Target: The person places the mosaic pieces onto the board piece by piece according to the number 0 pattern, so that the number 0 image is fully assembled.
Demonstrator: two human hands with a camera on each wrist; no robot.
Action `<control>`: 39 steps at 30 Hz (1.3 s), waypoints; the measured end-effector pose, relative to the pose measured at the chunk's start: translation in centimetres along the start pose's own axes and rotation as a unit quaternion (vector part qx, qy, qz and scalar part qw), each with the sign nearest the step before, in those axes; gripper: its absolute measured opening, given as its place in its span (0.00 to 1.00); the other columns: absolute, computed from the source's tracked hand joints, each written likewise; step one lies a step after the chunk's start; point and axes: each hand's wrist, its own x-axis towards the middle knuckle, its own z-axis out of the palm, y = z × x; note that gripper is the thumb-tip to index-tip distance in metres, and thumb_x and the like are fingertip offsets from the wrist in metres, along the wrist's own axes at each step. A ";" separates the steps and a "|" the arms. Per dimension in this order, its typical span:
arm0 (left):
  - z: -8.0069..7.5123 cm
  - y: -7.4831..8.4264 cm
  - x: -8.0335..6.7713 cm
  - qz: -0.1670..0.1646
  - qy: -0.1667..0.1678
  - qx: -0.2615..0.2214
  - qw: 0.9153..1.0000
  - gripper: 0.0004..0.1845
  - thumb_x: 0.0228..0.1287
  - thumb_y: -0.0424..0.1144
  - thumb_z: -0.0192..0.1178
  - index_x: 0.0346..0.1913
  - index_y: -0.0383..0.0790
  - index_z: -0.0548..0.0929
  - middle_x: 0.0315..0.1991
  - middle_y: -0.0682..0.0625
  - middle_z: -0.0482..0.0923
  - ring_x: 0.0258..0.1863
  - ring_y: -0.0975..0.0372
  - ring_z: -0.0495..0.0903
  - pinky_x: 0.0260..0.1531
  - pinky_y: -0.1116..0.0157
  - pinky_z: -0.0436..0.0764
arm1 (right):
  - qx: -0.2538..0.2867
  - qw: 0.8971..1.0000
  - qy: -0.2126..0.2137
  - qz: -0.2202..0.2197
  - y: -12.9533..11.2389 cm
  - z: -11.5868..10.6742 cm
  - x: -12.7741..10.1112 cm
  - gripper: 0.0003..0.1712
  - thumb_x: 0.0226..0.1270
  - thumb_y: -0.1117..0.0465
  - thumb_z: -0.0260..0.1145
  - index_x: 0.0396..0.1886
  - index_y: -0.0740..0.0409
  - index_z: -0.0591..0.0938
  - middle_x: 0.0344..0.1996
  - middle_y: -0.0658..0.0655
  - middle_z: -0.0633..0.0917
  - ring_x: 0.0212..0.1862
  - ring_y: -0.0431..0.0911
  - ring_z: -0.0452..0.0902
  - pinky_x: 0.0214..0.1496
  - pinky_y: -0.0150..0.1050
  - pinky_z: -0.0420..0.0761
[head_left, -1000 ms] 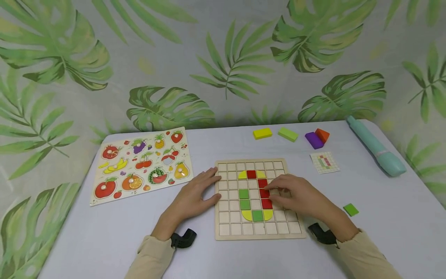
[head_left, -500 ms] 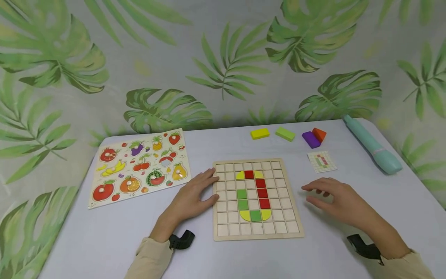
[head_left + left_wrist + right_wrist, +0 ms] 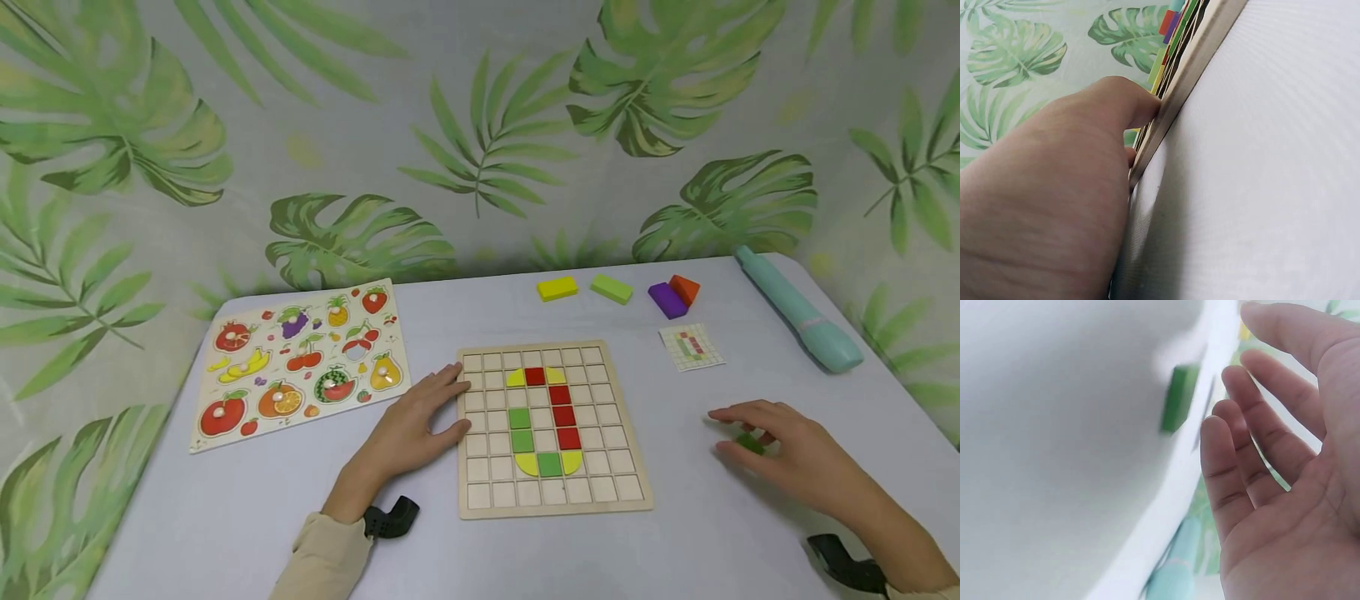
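My left hand [image 3: 411, 425] rests at the left edge of a wooden grid board [image 3: 480, 505], its fingertips and thumb touching the frame. In the left wrist view the thumb presses the board's side. On the board, red squares [image 3: 562, 416], green squares [image 3: 521, 440] and yellow quarter-round pieces [image 3: 527, 464] form a ring. My right hand [image 3: 795, 454] hovers right of the board, fingers loosely bent and apart, holding nothing. Just under it lies a loose green square tile [image 3: 1179, 400], partly hidden by the hand in the head view.
A fruit peg puzzle [image 3: 300, 367] lies at left. Along the back are a yellow block [image 3: 557, 288], a light green block [image 3: 611, 289], a purple block [image 3: 667, 301] and an orange triangular block [image 3: 684, 290]. A pattern card [image 3: 692, 347] and a teal bottle-shaped object [image 3: 802, 312] lie at right.
My right hand has left the red squares on the board and moved right, over the loose green tile. My left hand stays at the board's edge.
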 end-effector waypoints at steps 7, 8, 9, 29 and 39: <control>-0.1 0.0 -0.1 0.004 0.005 0.000 1.000 0.31 0.71 0.53 0.64 0.74 0.48 0.75 0.81 0.55 0.59 0.81 0.56 0.58 0.80 0.52 0.61 | -0.007 0.999 -0.026 0.037 1.6 -0.1 -1.7 0.28 0.50 0.62 0.84 0.53 0.52 0.86 0.46 0.52 0.86 0.39 0.27 0.72 0.33 0.27 0.81; -0.1 0.0 -0.1 0.005 0.005 0.000 1.000 0.31 0.71 0.53 0.64 0.74 0.48 0.75 0.81 0.55 0.59 0.80 0.56 0.58 0.80 0.53 0.61 | -0.009 0.999 -0.027 0.040 1.8 -0.1 -1.9 0.29 0.50 0.62 0.84 0.54 0.52 0.86 0.46 0.53 0.85 0.39 0.26 0.72 0.32 0.27 0.81; 0.0 -0.1 -0.1 0.006 0.006 0.000 1.000 0.31 0.71 0.53 0.64 0.74 0.48 0.75 0.81 0.55 0.59 0.80 0.56 0.58 0.80 0.53 0.61 | -0.011 0.999 -0.026 0.042 2.0 -0.1 -2.1 0.29 0.50 0.62 0.84 0.54 0.52 0.86 0.47 0.53 0.85 0.39 0.26 0.72 0.32 0.27 0.81; 0.0 -0.1 0.0 0.005 0.004 -0.002 1.000 0.31 0.71 0.54 0.63 0.74 0.49 0.75 0.81 0.56 0.58 0.81 0.58 0.57 0.80 0.53 0.60 | -0.017 0.999 -0.019 0.026 1.7 0.3 -1.5 0.25 0.51 0.61 0.84 0.51 0.49 0.88 0.44 0.48 0.86 0.39 0.27 0.74 0.35 0.23 0.81; 0.0 -0.1 0.0 -0.001 0.001 0.000 1.000 0.31 0.72 0.55 0.63 0.73 0.50 0.75 0.81 0.57 0.58 0.81 0.59 0.56 0.80 0.55 0.59 | 0.000 0.999 -0.034 0.012 -0.1 0.7 1.3 0.24 0.52 0.61 0.84 0.51 0.50 0.88 0.41 0.43 0.86 0.38 0.30 0.75 0.36 0.27 0.83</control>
